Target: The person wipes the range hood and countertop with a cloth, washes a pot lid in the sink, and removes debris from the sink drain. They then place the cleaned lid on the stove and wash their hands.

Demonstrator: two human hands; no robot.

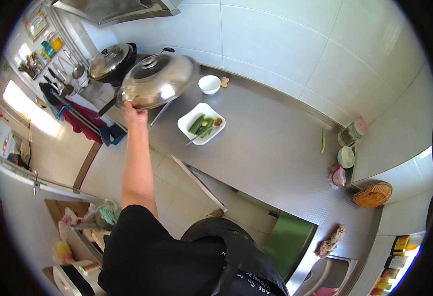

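My left hand (136, 114) grips the near rim of a large domed steel lid (172, 79), which has a glass centre and a knob. Beneath it, a black pan handle (107, 108) juts to the left, and a metal utensil handle (160, 114) sticks out at the right. Most of what is under the lid is hidden. To the right of my hand, a white square dish (184, 122) holds green vegetable pieces (198, 124), a dab of brown paste (218, 121) and a metal utensil (198, 137). My right hand is out of view.
A lidded wok (107, 64) stands at the back left. Along the wall are a white bowl (209, 84) and a ginger piece (224, 82). A green bean pod (323, 140), glass jar (347, 135), wicker basket (372, 195), raw meat (330, 242) and sink (322, 275) line the right.
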